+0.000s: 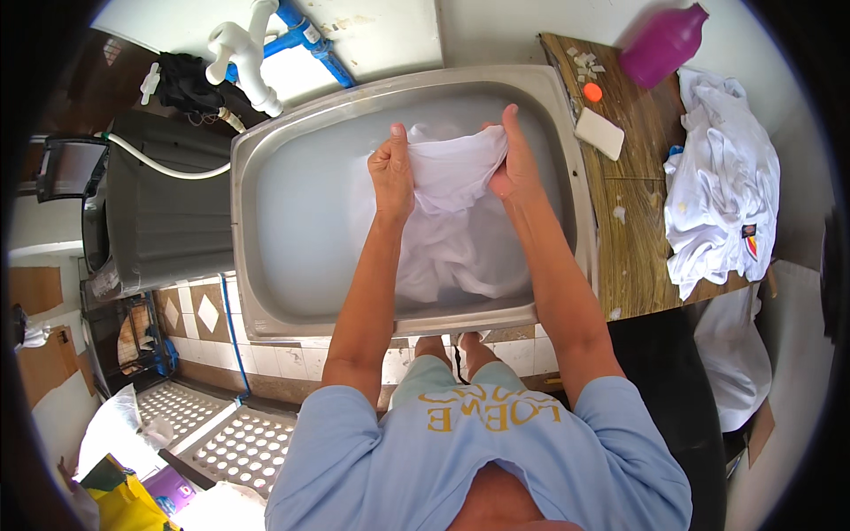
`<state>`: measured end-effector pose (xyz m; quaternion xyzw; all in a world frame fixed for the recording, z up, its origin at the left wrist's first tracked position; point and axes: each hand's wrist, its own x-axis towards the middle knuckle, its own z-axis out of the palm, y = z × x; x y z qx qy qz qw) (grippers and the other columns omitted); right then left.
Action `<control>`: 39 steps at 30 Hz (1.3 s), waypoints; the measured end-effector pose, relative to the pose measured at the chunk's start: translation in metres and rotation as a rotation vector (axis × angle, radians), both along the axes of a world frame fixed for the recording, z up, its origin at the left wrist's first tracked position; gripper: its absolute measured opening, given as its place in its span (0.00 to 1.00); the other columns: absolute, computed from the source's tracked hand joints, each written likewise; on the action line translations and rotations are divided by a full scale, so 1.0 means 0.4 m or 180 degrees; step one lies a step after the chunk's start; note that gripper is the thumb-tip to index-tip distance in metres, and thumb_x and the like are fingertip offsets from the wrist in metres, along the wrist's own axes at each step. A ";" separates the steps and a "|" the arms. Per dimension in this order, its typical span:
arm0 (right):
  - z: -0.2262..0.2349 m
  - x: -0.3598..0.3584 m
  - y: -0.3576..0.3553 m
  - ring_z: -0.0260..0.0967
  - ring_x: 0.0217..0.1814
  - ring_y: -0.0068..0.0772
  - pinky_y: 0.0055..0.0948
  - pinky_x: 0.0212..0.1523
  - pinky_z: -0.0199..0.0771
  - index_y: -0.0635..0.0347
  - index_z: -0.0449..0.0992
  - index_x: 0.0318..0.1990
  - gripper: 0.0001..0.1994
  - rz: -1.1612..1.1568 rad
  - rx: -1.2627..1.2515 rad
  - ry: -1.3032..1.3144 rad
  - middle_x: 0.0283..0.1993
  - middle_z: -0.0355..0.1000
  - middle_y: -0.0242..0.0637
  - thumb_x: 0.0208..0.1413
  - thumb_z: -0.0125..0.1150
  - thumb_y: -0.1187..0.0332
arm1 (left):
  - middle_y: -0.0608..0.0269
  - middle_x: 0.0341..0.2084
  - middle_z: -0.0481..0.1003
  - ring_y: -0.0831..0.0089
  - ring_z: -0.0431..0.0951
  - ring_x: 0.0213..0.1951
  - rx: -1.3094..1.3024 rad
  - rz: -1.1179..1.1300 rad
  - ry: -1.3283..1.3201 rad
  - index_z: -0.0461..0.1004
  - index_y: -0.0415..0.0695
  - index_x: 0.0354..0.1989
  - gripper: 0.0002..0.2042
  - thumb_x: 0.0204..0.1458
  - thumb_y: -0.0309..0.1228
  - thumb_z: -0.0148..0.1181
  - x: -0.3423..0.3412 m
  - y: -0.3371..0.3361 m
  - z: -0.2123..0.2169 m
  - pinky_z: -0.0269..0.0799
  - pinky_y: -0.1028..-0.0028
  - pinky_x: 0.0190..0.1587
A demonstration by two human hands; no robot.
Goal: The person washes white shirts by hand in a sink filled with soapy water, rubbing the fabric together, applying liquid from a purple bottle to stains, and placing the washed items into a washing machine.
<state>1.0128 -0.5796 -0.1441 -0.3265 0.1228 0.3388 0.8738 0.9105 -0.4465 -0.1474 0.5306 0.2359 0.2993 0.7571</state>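
My L hand [390, 175] is gripping one side of the white cloth [453, 168], fingers curled; my R hand [518, 173] is holding the other, fingers mostly hidden. It's stretching btwn them over the sink [452, 322], its lower folds trailing in cloudy water [305, 203]. I should prob. be pulling evenly, w/o straining the fabric. Can't tell what the purple bottle [660, 49] is holding.

A purple bottle [660, 49] is seen at the far edge of the wooden desk [639, 239], and an orange cap [592, 92] is placed near it. At the upper left, a white tap [251, 64] is set beside a blue pipe [310, 37]. Below, a yellow bag [135, 508] is seen beside a purple package [169, 488].
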 end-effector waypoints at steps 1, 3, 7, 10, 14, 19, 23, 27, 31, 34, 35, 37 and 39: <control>0.003 -0.003 -0.003 0.68 0.30 0.32 0.35 0.36 0.71 0.59 0.72 0.27 0.24 0.0004 0.0017 -0.0008 0.25 0.69 0.33 0.45 0.66 0.43 | 0.82 0.11 0.51 0.88 0.45 0.16 -0.0058 0.0011 -0.0009 0.53 0.54 0.10 0.26 0.58 0.48 0.53 -0.001 0.002 -0.004 0.40 0.79 0.18; 0.010 -0.005 -0.007 0.69 0.32 0.32 0.35 0.38 0.72 0.59 0.72 0.28 0.25 0.0006 0.0053 -0.0022 0.27 0.70 0.33 0.45 0.66 0.43 | 0.82 0.11 0.50 0.88 0.43 0.17 -0.0131 0.0041 -0.0034 0.52 0.54 0.09 0.27 0.57 0.49 0.53 0.002 0.003 -0.012 0.37 0.78 0.18; 0.013 -0.005 -0.008 0.70 0.35 0.33 0.36 0.40 0.73 0.59 0.72 0.29 0.25 -0.0038 0.0044 0.0032 0.29 0.71 0.34 0.44 0.67 0.44 | 0.82 0.10 0.51 0.88 0.45 0.16 -0.0248 -0.0002 -0.0055 0.54 0.54 0.09 0.26 0.57 0.50 0.53 0.006 0.005 -0.012 0.39 0.78 0.17; 0.008 0.000 -0.008 0.69 0.36 0.32 0.36 0.41 0.72 0.60 0.72 0.31 0.24 -0.0055 0.0104 -0.0011 0.30 0.70 0.35 0.45 0.67 0.46 | 0.82 0.10 0.53 0.88 0.47 0.16 -0.0404 -0.0103 0.0068 0.56 0.54 0.10 0.26 0.57 0.50 0.53 0.001 0.007 -0.003 0.42 0.79 0.17; 0.005 -0.001 -0.005 0.68 0.37 0.29 0.34 0.41 0.72 0.58 0.72 0.31 0.15 -0.0146 0.0171 -0.0068 0.31 0.70 0.33 0.48 0.68 0.57 | 0.81 0.10 0.55 0.89 0.50 0.15 -0.0643 -0.0140 0.0107 0.61 0.53 0.11 0.24 0.56 0.50 0.54 0.005 0.011 -0.004 0.46 0.81 0.17; 0.006 0.001 -0.012 0.70 0.34 0.26 0.29 0.37 0.73 0.52 0.71 0.28 0.08 -0.0058 0.0389 -0.0346 0.30 0.72 0.30 0.48 0.68 0.72 | 0.75 0.17 0.68 0.85 0.65 0.20 -0.0590 -0.0583 0.0169 0.70 0.47 0.20 0.14 0.52 0.40 0.63 0.000 0.024 0.000 0.62 0.80 0.22; 0.020 0.001 -0.014 0.71 0.32 0.25 0.28 0.35 0.73 0.52 0.71 0.27 0.09 -0.0041 0.0362 -0.0475 0.29 0.73 0.30 0.47 0.67 0.75 | 0.64 0.30 0.77 0.75 0.77 0.32 -0.0698 -0.1360 0.0862 0.76 0.40 0.35 0.12 0.47 0.34 0.68 -0.018 0.020 0.059 0.74 0.76 0.36; 0.046 -0.009 -0.015 0.70 0.31 0.24 0.27 0.33 0.73 0.52 0.71 0.25 0.09 0.0038 0.0353 -0.0490 0.28 0.73 0.30 0.47 0.67 0.76 | 0.58 0.37 0.77 0.71 0.78 0.38 -0.1001 -0.1815 0.0681 0.75 0.38 0.45 0.19 0.45 0.32 0.68 -0.027 0.021 0.043 0.74 0.73 0.42; 0.045 -0.008 -0.020 0.70 0.30 0.24 0.26 0.32 0.72 0.52 0.71 0.24 0.09 0.0094 0.0374 -0.0584 0.28 0.73 0.29 0.46 0.66 0.76 | 0.57 0.39 0.77 0.71 0.77 0.40 -0.1170 -0.1668 0.0659 0.74 0.38 0.48 0.20 0.46 0.32 0.67 -0.028 0.010 0.061 0.73 0.73 0.44; 0.048 -0.011 -0.018 0.70 0.29 0.23 0.26 0.32 0.72 0.51 0.71 0.24 0.09 0.0134 0.0380 -0.0580 0.27 0.72 0.29 0.46 0.66 0.76 | 0.57 0.39 0.77 0.70 0.77 0.41 -0.1249 -0.1655 0.0592 0.74 0.37 0.48 0.20 0.47 0.33 0.66 -0.031 0.012 0.054 0.73 0.72 0.46; 0.047 -0.010 -0.018 0.70 0.29 0.22 0.26 0.31 0.72 0.51 0.71 0.24 0.09 0.0137 0.0380 -0.0580 0.27 0.72 0.28 0.46 0.66 0.76 | 0.57 0.39 0.77 0.70 0.77 0.41 -0.1279 -0.1670 0.0560 0.74 0.37 0.48 0.20 0.48 0.33 0.66 -0.031 0.013 0.052 0.73 0.72 0.46; 0.042 -0.007 -0.020 0.70 0.29 0.23 0.26 0.32 0.72 0.51 0.71 0.26 0.08 0.0093 0.0360 -0.0604 0.27 0.72 0.28 0.47 0.66 0.75 | 0.57 0.40 0.77 0.70 0.77 0.41 -0.1303 -0.1684 0.0528 0.75 0.37 0.47 0.19 0.48 0.33 0.65 -0.029 0.010 0.057 0.73 0.72 0.46; 0.026 0.001 -0.026 0.71 0.30 0.24 0.27 0.33 0.73 0.52 0.72 0.27 0.07 -0.0017 0.0321 -0.0655 0.27 0.72 0.29 0.48 0.66 0.73 | 0.57 0.39 0.77 0.70 0.77 0.40 -0.1309 -0.1647 0.0488 0.75 0.37 0.46 0.18 0.49 0.33 0.64 -0.025 -0.005 0.071 0.73 0.71 0.45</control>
